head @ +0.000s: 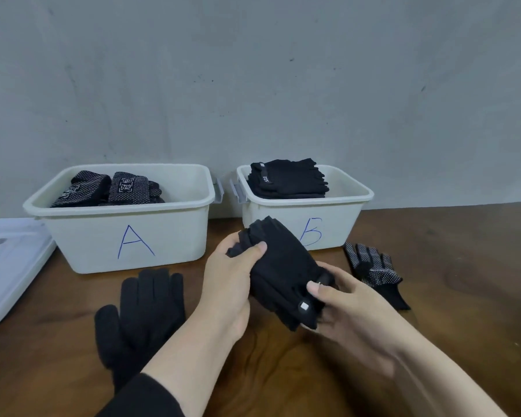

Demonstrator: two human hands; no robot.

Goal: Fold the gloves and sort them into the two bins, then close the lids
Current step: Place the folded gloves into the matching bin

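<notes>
Step in hand, as judged: a folded bundle of plain black gloves [278, 266] is held above the table [448, 296], ready for sorting. The left hand [227, 284] is closed on the far end of the bundle, thumb on top. The right hand [340, 299] is closed on the near end, thumb pressed beside a small white tag.

Recommended conduct: keep both ends pinched so the fold does not spring open. The bundle matches the plain black stack already in bin B [307, 203], not the dotted gloves in bin A [127, 215]. It should therefore go into bin B, laid flat on that stack. The stack already rises above the rim, so press it down, or the lid may not seat.

Position: the bundle lies between the two hands, touching both, just in front of bin B and partly covering its letter.

Outstanding items: a plain black glove [142, 311] lies flat on the table left of the left hand. A dotted glove [373, 269] lies beside the right hand, near bin B. A pale lid [9, 266] rests at the left edge. Both bins stand open
</notes>
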